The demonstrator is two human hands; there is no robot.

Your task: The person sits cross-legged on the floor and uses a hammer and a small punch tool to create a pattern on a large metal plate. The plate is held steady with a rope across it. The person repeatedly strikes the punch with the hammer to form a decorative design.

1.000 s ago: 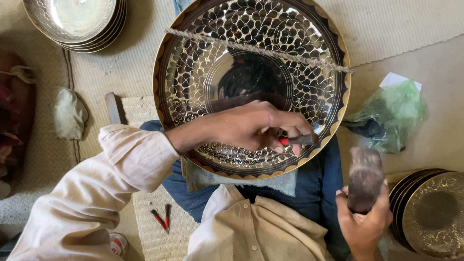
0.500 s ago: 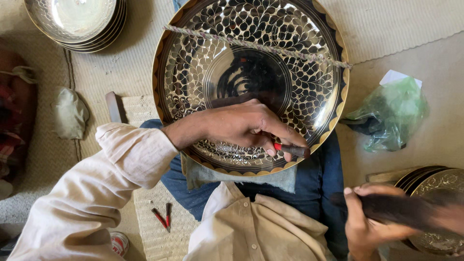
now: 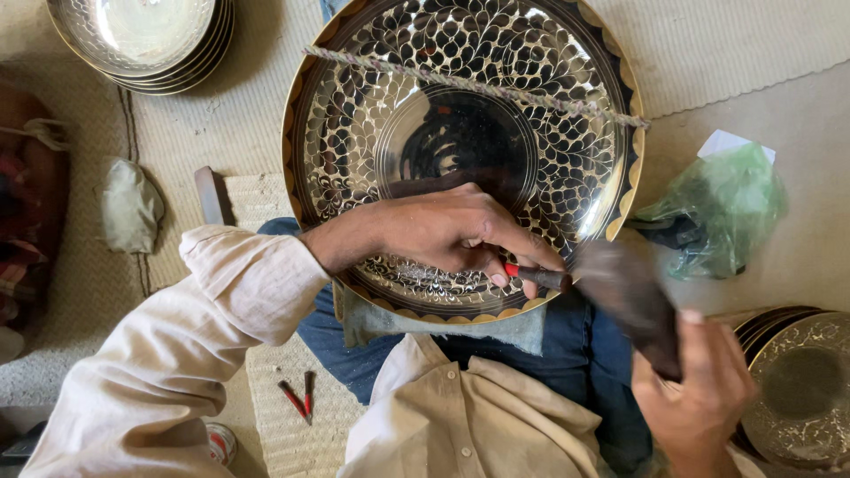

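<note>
Head view, left hand: the left hand [image 3: 443,232] lies across the lower part of the engraved metal tray [image 3: 372,115], fingers curled and pressed together, pinching a short chisel [image 3: 536,276] with a red band near the grip.
Head view, chisel axis: its long axis runs nearly level, left to right, the dark struck end sticking out to the right past the fingertips; the working tip is hidden under the fingers, so where it touches the tray cannot be told.
Head view, right hand: the right hand [image 3: 699,389] is at lower right, fingers wrapped tight around the handle of a dark hammer [image 3: 624,296], which is motion-blurred.
Head view, key relation: the hammer head sits just beside the chisel's free end, to its right and slightly below; whether they touch cannot be told through the blur. The right hand is well apart from the chisel, the left is on it.
Head view, tray: it leans on the person's lap over a grey cloth [image 3: 443,323], with a twisted cord [image 3: 478,86] across its upper part.
Head view, surroundings: a stack of plain dishes [image 3: 142,40] at upper left, a green plastic bag [image 3: 722,208] right of the tray, more engraved plates [image 3: 801,381] at lower right, two small red-tipped tools [image 3: 299,398] on the mat below the left sleeve.
</note>
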